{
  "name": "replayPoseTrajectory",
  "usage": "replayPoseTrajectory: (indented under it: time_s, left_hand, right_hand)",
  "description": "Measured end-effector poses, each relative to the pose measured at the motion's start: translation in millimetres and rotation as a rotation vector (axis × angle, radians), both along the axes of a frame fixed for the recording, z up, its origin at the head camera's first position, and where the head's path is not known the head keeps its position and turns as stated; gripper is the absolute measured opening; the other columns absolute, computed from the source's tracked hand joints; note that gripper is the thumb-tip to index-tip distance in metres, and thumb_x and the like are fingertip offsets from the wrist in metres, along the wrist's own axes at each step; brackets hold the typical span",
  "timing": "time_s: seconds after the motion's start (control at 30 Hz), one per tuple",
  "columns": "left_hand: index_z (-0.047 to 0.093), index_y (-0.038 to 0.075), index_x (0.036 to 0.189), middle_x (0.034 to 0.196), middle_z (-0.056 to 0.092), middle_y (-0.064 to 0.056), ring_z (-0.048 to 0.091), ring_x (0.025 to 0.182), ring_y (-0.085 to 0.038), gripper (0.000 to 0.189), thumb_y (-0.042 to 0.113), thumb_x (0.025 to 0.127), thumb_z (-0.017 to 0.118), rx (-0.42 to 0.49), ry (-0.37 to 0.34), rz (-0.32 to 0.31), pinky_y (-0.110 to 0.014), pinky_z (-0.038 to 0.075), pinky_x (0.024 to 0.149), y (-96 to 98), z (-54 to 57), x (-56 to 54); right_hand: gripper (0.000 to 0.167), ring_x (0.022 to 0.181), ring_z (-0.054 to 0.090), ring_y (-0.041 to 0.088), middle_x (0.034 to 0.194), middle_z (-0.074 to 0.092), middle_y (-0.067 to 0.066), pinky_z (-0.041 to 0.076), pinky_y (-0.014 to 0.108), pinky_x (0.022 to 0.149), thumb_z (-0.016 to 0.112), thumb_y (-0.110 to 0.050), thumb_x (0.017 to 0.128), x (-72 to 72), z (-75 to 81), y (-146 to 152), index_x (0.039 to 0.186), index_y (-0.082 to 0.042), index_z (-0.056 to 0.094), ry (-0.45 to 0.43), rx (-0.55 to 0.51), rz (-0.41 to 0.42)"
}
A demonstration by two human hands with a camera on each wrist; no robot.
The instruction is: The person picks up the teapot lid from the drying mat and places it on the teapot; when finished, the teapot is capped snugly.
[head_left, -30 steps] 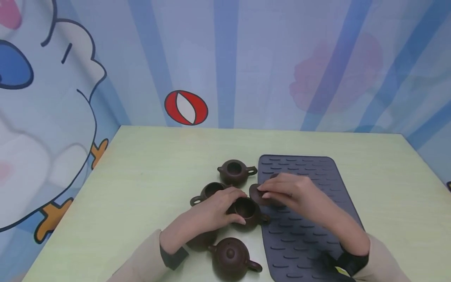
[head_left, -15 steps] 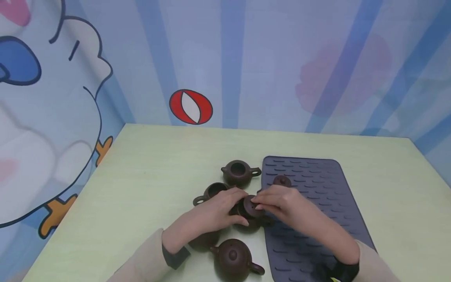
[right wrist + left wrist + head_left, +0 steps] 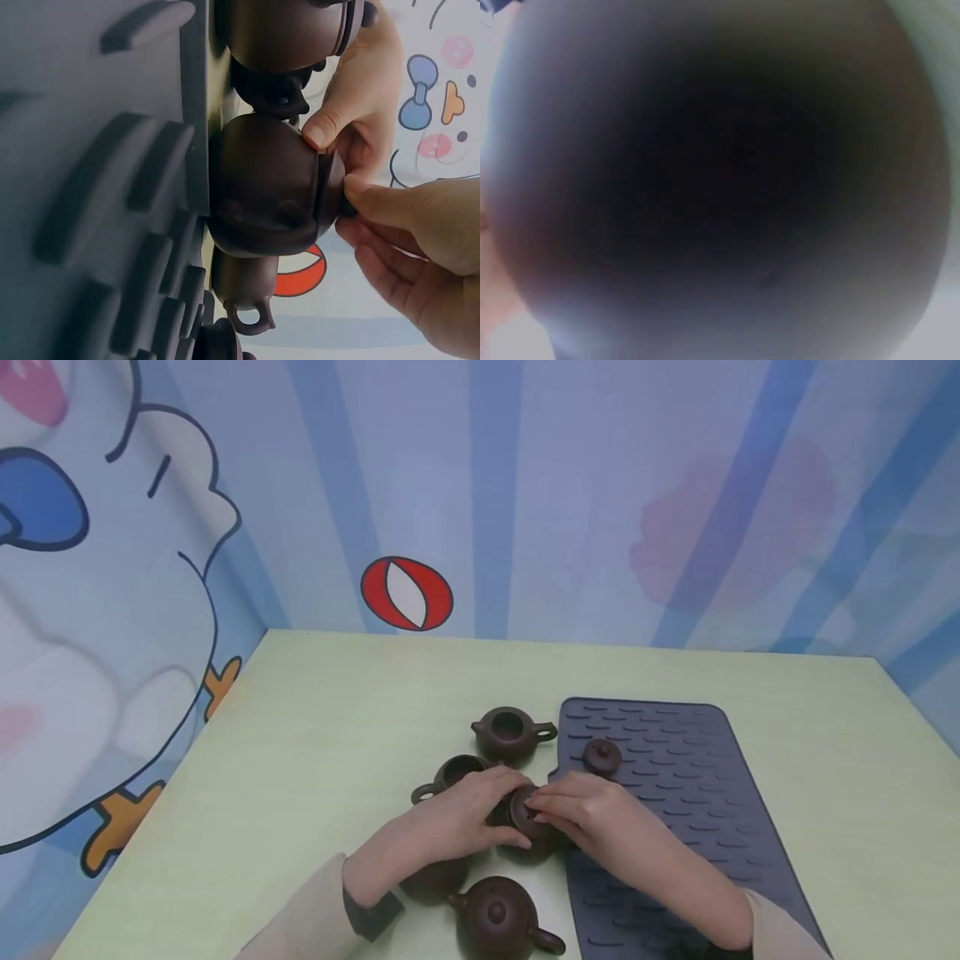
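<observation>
My left hand (image 3: 457,814) grips a dark brown teapot (image 3: 262,172) by its side, thumb near the rim. On that teapot's mouth sits a round lid (image 3: 521,814), whose knob my right hand (image 3: 607,827) pinches between thumb and fingers. Behind them stand two lidless teapots, one at the back (image 3: 508,745) and one partly covered by my left hand (image 3: 459,768). A lidded teapot (image 3: 495,918) is nearest me, and another dark pot (image 3: 435,881) lies half hidden under my left wrist. A blurred dark round shape (image 3: 720,180) fills the left wrist view.
Right of the pots lies a dark grey ridged mat (image 3: 675,785), with a second lid (image 3: 602,757) resting on it. The pale green table (image 3: 352,710) ends at a blue striped cartoon backdrop (image 3: 577,510).
My right hand has brought the lid from the mat's left edge leftward onto the teapot's mouth. The second lid on the mat is now fully uncovered. My left hand keeps its hold.
</observation>
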State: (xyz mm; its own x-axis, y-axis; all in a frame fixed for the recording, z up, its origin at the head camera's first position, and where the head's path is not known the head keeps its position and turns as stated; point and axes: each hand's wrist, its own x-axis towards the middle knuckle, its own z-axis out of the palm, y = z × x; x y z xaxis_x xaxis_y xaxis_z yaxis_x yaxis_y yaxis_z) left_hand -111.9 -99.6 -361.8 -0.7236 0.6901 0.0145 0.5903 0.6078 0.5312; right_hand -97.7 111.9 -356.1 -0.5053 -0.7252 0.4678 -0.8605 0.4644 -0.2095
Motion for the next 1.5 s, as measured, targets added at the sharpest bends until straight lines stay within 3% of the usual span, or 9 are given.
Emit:
replayPoseTrajectory:
  time_s: [0.47, 0.73, 0.87, 1.17, 1.5]
  left_hand:
    - [0.051, 0.013, 0.130, 0.132, 0.050, 0.000, 0.048, 0.121, -0.011, 0.051, 0.034, 0.086, 0.066, -0.051, -0.064, -0.001, -0.028, 0.041, 0.100, 0.0, 1.1, 0.5]
    - [0.047, 0.009, 0.135, 0.136, 0.046, -0.002, 0.046, 0.124, -0.014, 0.064, 0.036, 0.082, 0.072, -0.090, -0.090, -0.013, -0.029, 0.040, 0.102, -2.6, 1.1, 4.3]
    - [0.047, 0.009, 0.135, 0.134, 0.048, -0.003, 0.048, 0.122, -0.014, 0.062, 0.042, 0.086, 0.065, -0.072, -0.069, 0.005, -0.028, 0.042, 0.099, -1.7, 1.1, 3.9]
    - [0.048, 0.007, 0.134, 0.133, 0.049, -0.005, 0.049, 0.121, -0.015, 0.059, 0.042, 0.088, 0.061, -0.062, -0.041, 0.005, -0.028, 0.042, 0.099, 1.7, 3.1, 1.9]
    - [0.055, 0.012, 0.128, 0.127, 0.056, 0.000, 0.051, 0.117, -0.009, 0.046, 0.034, 0.089, 0.063, 0.053, -0.074, -0.088, -0.024, 0.044, 0.095, -10.4, 8.6, -4.5]
  right_hand:
    - [0.032, 0.097, 0.062, 0.014, 0.107, 0.068, 0.001, 0.052, 0.019, 0.076, 0.069, -0.004, 0.082, -1.2, -0.6, -1, 0.113, -0.010, 0.068, -0.237, 0.065, -0.037]
    - [0.031, 0.091, 0.063, 0.013, 0.103, 0.069, 0.001, 0.053, 0.018, 0.072, 0.072, -0.006, 0.079, 3.6, -7.9, -5, 0.109, -0.011, 0.070, -0.212, 0.014, -0.092]
    - [0.028, 0.086, 0.064, 0.012, 0.097, 0.069, 0.000, 0.052, 0.018, 0.067, 0.073, -0.007, 0.078, 1.7, -8.2, -5, 0.105, -0.012, 0.071, -0.173, -0.029, -0.108]
    - [0.027, 0.085, 0.065, 0.012, 0.096, 0.070, -0.001, 0.054, 0.023, 0.068, 0.073, -0.009, 0.078, 2.9, -4.4, -6, 0.104, -0.014, 0.072, -0.132, 0.015, -0.160]
    - [0.024, 0.087, 0.064, 0.013, 0.098, 0.069, 0.000, 0.053, 0.022, 0.067, 0.072, -0.010, 0.080, 0.7, -2.9, -7, 0.104, -0.013, 0.070, -0.191, 0.024, -0.152]
